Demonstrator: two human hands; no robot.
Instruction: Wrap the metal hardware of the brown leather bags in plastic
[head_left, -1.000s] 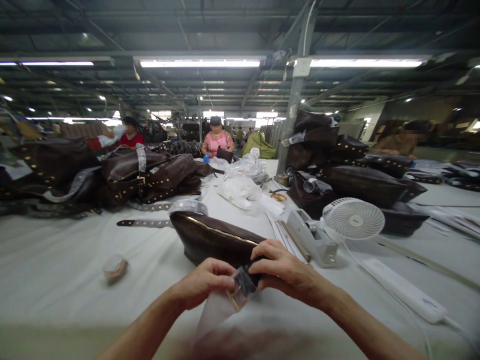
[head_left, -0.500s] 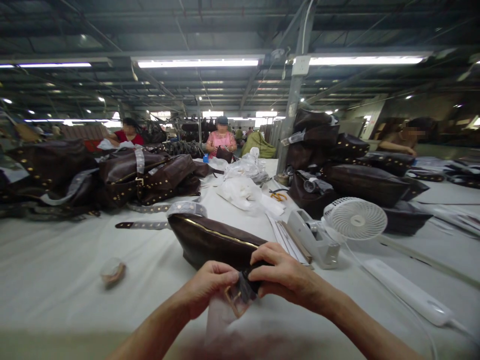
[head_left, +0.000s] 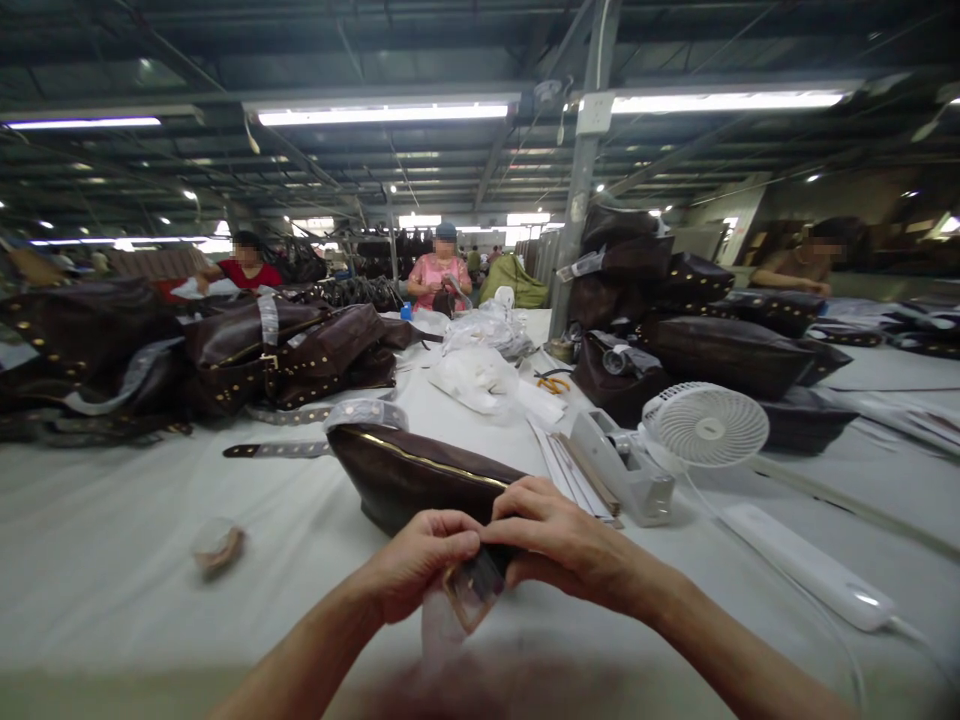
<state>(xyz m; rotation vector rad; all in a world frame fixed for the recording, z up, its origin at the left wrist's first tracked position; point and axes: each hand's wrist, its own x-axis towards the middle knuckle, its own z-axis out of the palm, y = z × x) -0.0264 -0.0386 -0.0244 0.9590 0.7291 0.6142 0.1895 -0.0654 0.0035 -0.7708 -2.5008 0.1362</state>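
Observation:
My left hand (head_left: 424, 565) and my right hand (head_left: 562, 535) meet at the near edge of the white table, just in front of a dark brown leather handbag (head_left: 416, 475) with a gold-piped seam. Between them hangs a small clear plastic bag (head_left: 471, 590) holding a gold-coloured buckle. My left fingers pinch the plastic. My right fingers wrap a dark leather piece (head_left: 499, 545) at the handbag's near end, partly hidden by my hands. A studded strap (head_left: 277, 450) runs left from the handbag.
A white desk fan (head_left: 705, 425) and grey tape dispenser (head_left: 622, 475) stand to the right, beside a power strip (head_left: 810, 565). Brown studded handbags (head_left: 285, 355) pile along both sides. Plastic wrapping (head_left: 472, 375) lies ahead. Several co-workers sit farther along the tables.
My hands have drawn closer together, and the plastic bag with the buckle has shifted slightly under them. The head view has tilted a little, moving the whole scene upward and left.

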